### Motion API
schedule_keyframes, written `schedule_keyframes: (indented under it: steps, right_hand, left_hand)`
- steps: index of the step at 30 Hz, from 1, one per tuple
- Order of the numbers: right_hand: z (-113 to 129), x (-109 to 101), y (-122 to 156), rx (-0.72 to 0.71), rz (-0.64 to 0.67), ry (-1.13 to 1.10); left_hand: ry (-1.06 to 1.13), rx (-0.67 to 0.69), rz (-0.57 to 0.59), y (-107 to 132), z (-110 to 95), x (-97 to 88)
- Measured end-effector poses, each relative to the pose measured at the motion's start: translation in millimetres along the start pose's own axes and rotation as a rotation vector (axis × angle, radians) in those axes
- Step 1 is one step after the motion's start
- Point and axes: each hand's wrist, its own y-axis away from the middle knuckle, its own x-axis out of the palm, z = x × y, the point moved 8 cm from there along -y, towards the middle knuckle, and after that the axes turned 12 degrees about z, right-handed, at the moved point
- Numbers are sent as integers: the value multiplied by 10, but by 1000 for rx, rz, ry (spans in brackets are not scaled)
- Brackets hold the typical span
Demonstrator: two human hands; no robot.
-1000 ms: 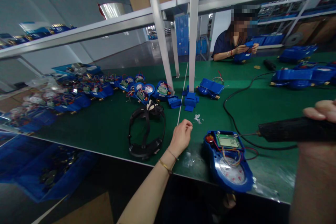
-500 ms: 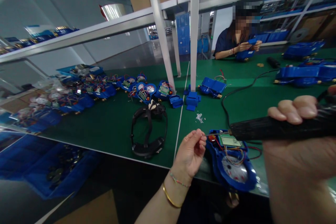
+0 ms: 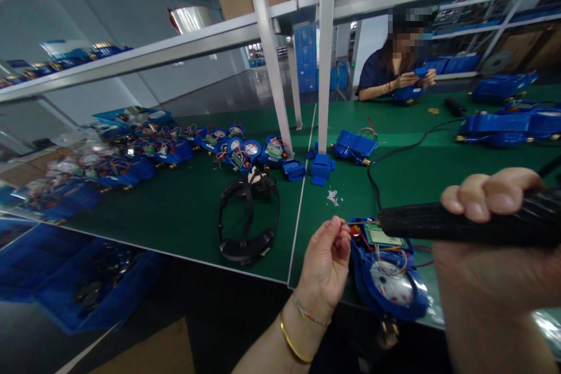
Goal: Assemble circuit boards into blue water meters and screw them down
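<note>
My right hand [image 3: 499,280] is wrapped round a black corded electric screwdriver [image 3: 421,225], held level with its thin bit pointing left. At the bit's tip, my left hand [image 3: 326,263] is closed in a pinch; whatever lies between its fingertips is too small to make out. Just below the screwdriver, a blue water meter [image 3: 390,283] lies on the table edge with its cover off. It shows a round dial, a small display [image 3: 385,236] and loose coloured wires. A small pile of tiny silvery screws [image 3: 333,197] lies beyond my left hand.
A black head strap [image 3: 249,245] lies on the green table [image 3: 197,216]. Blue covers [image 3: 322,169] sit by the shelf posts. Several open meters [image 3: 239,152] crowd the left. A co-worker [image 3: 377,73] opposite holds a blue part. A blue bin [image 3: 83,304] stands below left.
My left hand has shifted slightly right, its fingertips still at the bit's tip. The screwdriver in my right hand has moved slightly left. The meter stays in place.
</note>
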Motion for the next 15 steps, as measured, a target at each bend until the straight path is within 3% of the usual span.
schedule_keyframes:
  steps: [6,8,12,15]
  right_hand:
    - [-3,42,8,13,-4,15]
    - [-6,29,-13,17,-11,17]
    - [-42,-3,-43,45,-37,3]
    - [-55,-39,-76,68,-64,3]
  left_hand:
    - [-273,251,168,-19,-82,63]
    - [-382,310,174,-20,-107,69]
    - [-578,370,158,-15,-173,64]
    - [-801,351,247,-10,-228,114]
